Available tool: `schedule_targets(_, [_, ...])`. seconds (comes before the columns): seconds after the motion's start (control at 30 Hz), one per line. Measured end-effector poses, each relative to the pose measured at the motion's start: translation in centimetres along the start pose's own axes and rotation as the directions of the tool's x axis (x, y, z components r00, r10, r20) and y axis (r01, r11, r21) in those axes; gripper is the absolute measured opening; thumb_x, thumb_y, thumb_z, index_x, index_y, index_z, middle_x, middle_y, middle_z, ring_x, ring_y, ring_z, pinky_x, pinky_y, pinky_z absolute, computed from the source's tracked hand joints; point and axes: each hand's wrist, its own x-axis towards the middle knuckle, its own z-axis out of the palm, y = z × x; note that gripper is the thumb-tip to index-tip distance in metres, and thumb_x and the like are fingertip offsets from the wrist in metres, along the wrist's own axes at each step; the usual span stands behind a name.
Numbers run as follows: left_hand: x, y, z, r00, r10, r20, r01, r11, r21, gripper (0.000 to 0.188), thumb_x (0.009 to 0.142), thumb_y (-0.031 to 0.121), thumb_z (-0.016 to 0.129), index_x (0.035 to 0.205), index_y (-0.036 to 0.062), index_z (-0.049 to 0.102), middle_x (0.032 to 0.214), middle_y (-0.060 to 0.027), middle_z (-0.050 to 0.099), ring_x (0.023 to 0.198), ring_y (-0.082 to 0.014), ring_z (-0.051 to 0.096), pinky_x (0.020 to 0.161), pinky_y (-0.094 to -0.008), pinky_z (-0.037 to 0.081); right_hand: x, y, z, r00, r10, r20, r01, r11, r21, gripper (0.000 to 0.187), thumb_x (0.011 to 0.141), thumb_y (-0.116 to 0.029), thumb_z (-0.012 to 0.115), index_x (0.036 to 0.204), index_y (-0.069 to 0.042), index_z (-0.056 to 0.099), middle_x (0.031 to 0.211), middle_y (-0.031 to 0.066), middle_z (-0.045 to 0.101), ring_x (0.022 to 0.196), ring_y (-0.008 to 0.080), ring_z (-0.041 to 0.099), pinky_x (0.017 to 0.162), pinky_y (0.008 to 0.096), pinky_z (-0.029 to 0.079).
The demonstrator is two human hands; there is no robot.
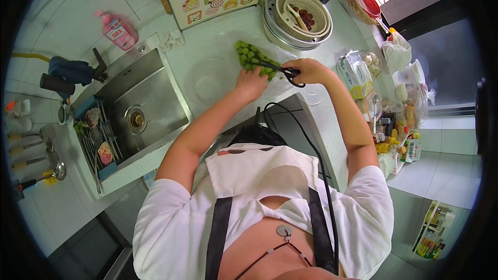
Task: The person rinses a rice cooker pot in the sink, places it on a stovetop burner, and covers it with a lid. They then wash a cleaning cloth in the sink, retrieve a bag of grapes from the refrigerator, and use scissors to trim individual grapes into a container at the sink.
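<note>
A bunch of green grapes (249,52) lies in a clear plastic bag (275,52) on the counter in front of me. My right hand (309,71) grips black-handled scissors (296,71) by their loops, and the dark blades reach left over the grapes. On the near side of the bunch, my left hand (251,84) has its fingers bent round some of the grapes; the fingertips are partly hidden. A clear bowl (206,82) stands left of the bag.
On the left is a steel sink (150,91) with a dish rack (98,140). Pink soap bottle (119,30) stands behind it. A colander (298,14) with dark red fruit sits at the back. Jars and packages (358,78) line the right. A black cable (306,129) hangs near me.
</note>
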Motion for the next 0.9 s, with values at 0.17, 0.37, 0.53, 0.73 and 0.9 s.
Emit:
schedule_targets(0.17, [-0.9, -0.3, 0.7, 0.977, 0.062, 0.202, -0.052, 0.997, -0.057, 0.022, 0.076, 0.020, 0.051, 0.094, 0.0075, 0.057, 0.110, -0.0198, 0.048, 0.087, -0.0319, 0.055, 0.074, -0.0450, 0.041, 2.4, 2.3, -0.2, 0.977, 0.201, -0.067, -0.204, 0.978, -0.048, 0.045, 0.066, -0.035, 0.057, 0.109, -0.022, 0.056, 0.085, 0.0110, 0.062, 0.080, 0.0263, 0.059, 0.072, 0.0350, 0.047])
schedule_targets(0.37, [0.0, -1.0, 0.4, 0.986, -0.157, 0.057, 0.166, 0.955, -0.244, 0.024, 0.075, 0.010, 0.048, 0.098, 0.0030, 0.051, 0.103, -0.0215, 0.050, 0.084, -0.0348, 0.055, 0.069, -0.0444, 0.046, 2.6, 2.1, -1.8, 0.967, 0.156, -0.200, -0.201, 0.952, -0.230, 0.045, 0.067, -0.034, 0.057, 0.111, -0.023, 0.054, 0.087, 0.0118, 0.061, 0.085, 0.0261, 0.058, 0.076, 0.0356, 0.045])
schedule_targets(0.53, [1.8, -3.8, -1.5, 0.928, -0.252, -0.274, 0.199, 0.958, -0.207, 0.036, 0.075, 0.005, 0.046, 0.111, 0.0046, 0.046, 0.115, -0.0196, 0.044, 0.093, -0.0346, 0.052, 0.074, -0.0413, 0.046, 2.1, -1.3, -3.6, 0.984, 0.148, -0.102, -0.173, 0.935, -0.309, 0.037, 0.065, -0.029, 0.059, 0.102, -0.025, 0.060, 0.086, 0.0072, 0.062, 0.083, 0.0244, 0.059, 0.073, 0.0339, 0.046])
schedule_targets(0.73, [2.4, -6.0, -1.8, 0.970, -0.152, -0.187, 0.151, 0.988, -0.017, 0.044, 0.070, 0.002, 0.050, 0.112, 0.0183, 0.053, 0.126, -0.0151, 0.036, 0.100, -0.0310, 0.047, 0.079, -0.0394, 0.043, 3.4, -3.3, -3.2, 0.983, 0.147, -0.106, -0.180, 0.847, -0.499, 0.038, 0.063, -0.022, 0.062, 0.100, -0.028, 0.062, 0.087, 0.0046, 0.062, 0.086, 0.0244, 0.058, 0.074, 0.0339, 0.046])
schedule_targets(0.9, [1.7, -5.9, -0.6, 0.989, -0.054, -0.136, 0.058, 0.998, 0.023, 0.049, 0.069, 0.000, 0.050, 0.112, 0.0232, 0.054, 0.124, -0.0158, 0.036, 0.108, -0.0313, 0.040, 0.083, -0.0417, 0.038, 4.2, -3.2, -3.2, 0.990, 0.085, -0.110, -0.137, 0.729, -0.671, 0.029, 0.062, -0.018, 0.060, 0.089, -0.026, 0.065, 0.082, 0.0032, 0.063, 0.082, 0.0227, 0.060, 0.068, 0.0343, 0.045])
